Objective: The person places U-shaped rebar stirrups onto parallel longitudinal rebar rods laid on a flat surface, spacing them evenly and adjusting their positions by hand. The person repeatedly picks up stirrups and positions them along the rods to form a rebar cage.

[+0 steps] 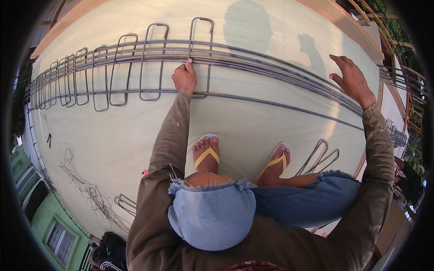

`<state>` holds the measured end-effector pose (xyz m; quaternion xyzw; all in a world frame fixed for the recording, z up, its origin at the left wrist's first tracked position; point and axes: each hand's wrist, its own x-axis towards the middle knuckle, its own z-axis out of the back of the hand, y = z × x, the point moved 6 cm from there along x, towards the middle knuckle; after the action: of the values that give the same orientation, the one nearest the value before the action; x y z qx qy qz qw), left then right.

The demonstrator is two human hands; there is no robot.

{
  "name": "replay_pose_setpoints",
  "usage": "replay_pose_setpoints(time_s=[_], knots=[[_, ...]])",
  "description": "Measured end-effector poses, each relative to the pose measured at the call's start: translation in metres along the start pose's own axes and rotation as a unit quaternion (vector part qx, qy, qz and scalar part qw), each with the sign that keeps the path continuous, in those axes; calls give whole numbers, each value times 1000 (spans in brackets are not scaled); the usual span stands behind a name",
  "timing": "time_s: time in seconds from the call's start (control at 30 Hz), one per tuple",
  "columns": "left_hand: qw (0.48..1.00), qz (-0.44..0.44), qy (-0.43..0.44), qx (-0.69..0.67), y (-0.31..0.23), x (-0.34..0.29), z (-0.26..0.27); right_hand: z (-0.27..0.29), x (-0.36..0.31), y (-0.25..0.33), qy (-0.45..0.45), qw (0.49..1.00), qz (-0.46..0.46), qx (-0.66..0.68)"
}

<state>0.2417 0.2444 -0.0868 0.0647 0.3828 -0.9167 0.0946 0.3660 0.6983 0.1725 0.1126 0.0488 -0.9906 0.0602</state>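
Long steel reinforcing bars (pixel 271 67) run across in front of me, with rectangular bent-wire stirrups (pixel 149 67) spaced along them. My left hand (pixel 184 81) is closed around the left leg of the rightmost stirrup (pixel 201 19), just below the bundled bars, thumb pointing up. The lower part of that leg is partly hidden by the hand. My right hand (pixel 355 83) is raised near the right end of the bars, fingers and thumb apart, holding nothing. A single lower bar (pixel 271 105) passes beneath my left wrist and on toward the right forearm.
Loose stirrups (pixel 318 158) lie right of my feet, more (pixel 125 203) at lower left. Tangled tie wire (pixel 90 194) is on the pale panel floor (pixel 244 122) at left. Wooden boards (pixel 348 27) edge the panel's far side. A green building (pixel 54 226) stands beyond, lower left.
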Motion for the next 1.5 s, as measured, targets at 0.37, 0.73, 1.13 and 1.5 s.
replay_pose_setpoints(time_s=[0.37,0.73,1.13,1.5], knots=[[973,-109,155,134,1,38,60,-182,-433,-19,173,827,-502,188],[819,-364,381,229,-212,-33,12,-320,-490,95,-1,686,-660,308],[622,-503,540,264,-329,-259,-125,-230,-448,112,-237,438,-655,568],[750,-393,528,-69,-273,-428,-176,-208,-308,41,-412,326,-410,746]])
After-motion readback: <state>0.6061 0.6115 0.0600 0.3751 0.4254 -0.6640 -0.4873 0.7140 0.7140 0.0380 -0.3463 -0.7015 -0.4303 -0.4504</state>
